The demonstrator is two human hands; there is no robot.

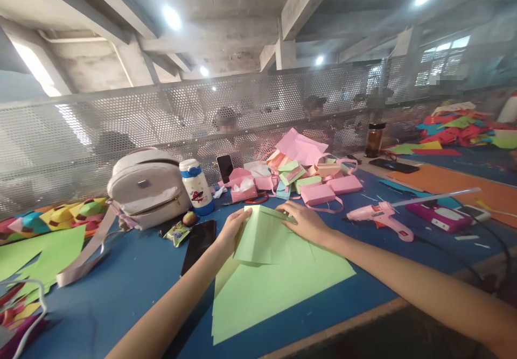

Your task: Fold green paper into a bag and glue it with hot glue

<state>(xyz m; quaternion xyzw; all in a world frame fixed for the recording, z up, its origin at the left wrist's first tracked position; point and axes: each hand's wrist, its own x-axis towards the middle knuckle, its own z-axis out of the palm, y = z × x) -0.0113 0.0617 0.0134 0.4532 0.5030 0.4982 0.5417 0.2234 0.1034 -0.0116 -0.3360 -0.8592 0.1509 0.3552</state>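
A person's left hand (231,229) pinches the upper left edge of a creased light-green paper sheet (256,240), thumb in front, while the right hand (305,223) rests its curled fingers at the sheet's upper right side; whether those fingers close on the paper cannot be told. The creased sheet sits tilted above a flat layer of light-green paper sheets (278,300) near the front edge of a blue-topped worktable (133,300). A flat black phone (200,243) lies just left of the left forearm, beside a small green-and-yellow wrapped packet (178,233). To the right, a pale-pink plastic glue gun (379,218) lies on its side, a clear stick jutting from its back. Beyond the hands rises a heap of pink, green and peach folded paper pieces (302,152), with a white-and-blue drinking bottle (196,187) and a cream-coloured backpack (147,187) to its left, before a perforated metal screen (169,111)
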